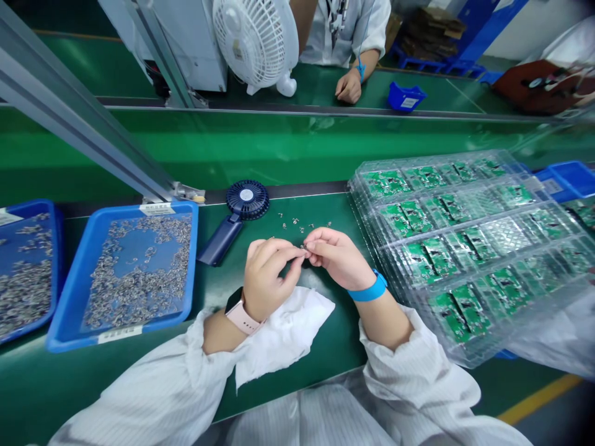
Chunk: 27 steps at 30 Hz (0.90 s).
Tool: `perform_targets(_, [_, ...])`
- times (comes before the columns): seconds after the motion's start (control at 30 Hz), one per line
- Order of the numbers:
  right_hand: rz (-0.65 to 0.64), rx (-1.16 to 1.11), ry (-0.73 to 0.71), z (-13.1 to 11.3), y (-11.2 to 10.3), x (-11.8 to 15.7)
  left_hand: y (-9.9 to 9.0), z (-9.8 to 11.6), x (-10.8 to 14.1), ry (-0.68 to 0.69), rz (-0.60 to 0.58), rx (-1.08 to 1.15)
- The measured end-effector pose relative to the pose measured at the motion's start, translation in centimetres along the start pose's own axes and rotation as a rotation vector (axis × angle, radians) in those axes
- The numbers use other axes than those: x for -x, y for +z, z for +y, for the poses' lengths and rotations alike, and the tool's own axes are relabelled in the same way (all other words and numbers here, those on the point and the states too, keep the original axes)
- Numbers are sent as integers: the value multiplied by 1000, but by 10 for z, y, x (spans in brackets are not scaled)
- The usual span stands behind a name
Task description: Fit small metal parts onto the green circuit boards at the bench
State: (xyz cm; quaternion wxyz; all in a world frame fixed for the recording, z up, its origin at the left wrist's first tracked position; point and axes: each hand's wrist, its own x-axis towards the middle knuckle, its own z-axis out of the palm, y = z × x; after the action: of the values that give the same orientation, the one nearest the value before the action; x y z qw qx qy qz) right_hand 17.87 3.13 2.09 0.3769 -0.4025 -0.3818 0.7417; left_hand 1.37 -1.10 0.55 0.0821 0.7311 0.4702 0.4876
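Observation:
My left hand (pixel 268 277) and my right hand (pixel 335 257) meet above the green mat bench (pixel 283 347), fingertips pinching a tiny metal part (pixel 304 246) between them. Its shape is too small to make out. Several similar small metal parts (pixel 297 223) lie scattered on the mat just beyond my fingers. A crumpled white cloth (pixel 283 328) lies under my left wrist. A pink-strapped smartwatch (pixel 240 311) sits on my left wrist, and a blue wristband (pixel 367 288) circles my right.
A blue tray of metal parts (pixel 139 272) and a second tray (pixel 23 272) stand to my left. Stacked clear trays of green circuit boards (pixel 465 248) sit to my right. A small blue fan (pixel 247 199) stands ahead. Across the conveyor, a co-worker's hand (pixel 348 87) rests near a white fan (pixel 255 43).

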Motion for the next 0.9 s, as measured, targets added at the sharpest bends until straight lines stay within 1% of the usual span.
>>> perform_targets(0.13, [-16, -10, 25, -2, 0, 1, 1, 0, -1, -48, -3, -23])
perform_targets(0.23, [-30, -47, 71, -3, 0, 1, 2, -1, -1, -63, -15, -35])
perform_targets(0.37, [-47, -100, 152, -3, -2, 0, 2, -1, 0, -13, -20, -95])
perform_targets(0.5, [-74, -151, 205, -2, -3, -1, 1, 0, 1, 67, 11, -170])
perform_targets(0.57, [-83, -164, 220, -2, -4, -1, 1, 1, 2, 90, 7, -195])
perform_targets(0.63, [-89, -169, 229, -2, -4, -1, 1, 1, 2, 93, -5, -202])
perform_targets(0.73, [-88, -146, 238, -2, -4, -2, 2, 1, 2, 48, -24, -175])
perform_targets(0.8, [-87, -97, 223, -2, -4, -2, 3, 0, 1, 3, -38, -142])
perform_targets(0.83, [-85, -52, 191, -2, -3, -1, 3, 0, 1, -22, -43, -123])
perform_targets(0.87, [-75, 10, 132, -2, -2, 0, 3, -1, 0, -47, -45, -105])
perform_targets(0.9, [-53, 93, 41, -2, -1, 1, 3, -1, 0, -70, -45, -87])
